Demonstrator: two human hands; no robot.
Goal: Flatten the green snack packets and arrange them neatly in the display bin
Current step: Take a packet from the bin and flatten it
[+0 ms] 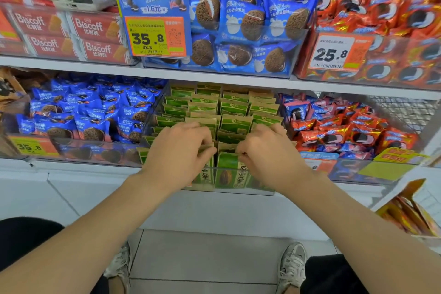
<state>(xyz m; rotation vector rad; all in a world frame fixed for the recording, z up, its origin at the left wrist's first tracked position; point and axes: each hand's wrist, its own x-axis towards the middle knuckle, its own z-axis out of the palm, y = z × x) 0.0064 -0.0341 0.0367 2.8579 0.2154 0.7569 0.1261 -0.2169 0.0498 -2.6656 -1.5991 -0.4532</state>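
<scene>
Head view: the left hand (181, 150) and the right hand (270, 151) reach into the front of the display bin (238, 191), fingers (205, 138) curled and pinching the tops of the front green snack packets (235, 124). I would press each top flat and square the rows. The packets stand upright in rows, filling the bin to its back.

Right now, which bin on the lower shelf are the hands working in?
The middle bin, the only one with green packets; the left hand and right hand grip packets at its front. Its neighbours hold blue packets and red packets.
</scene>
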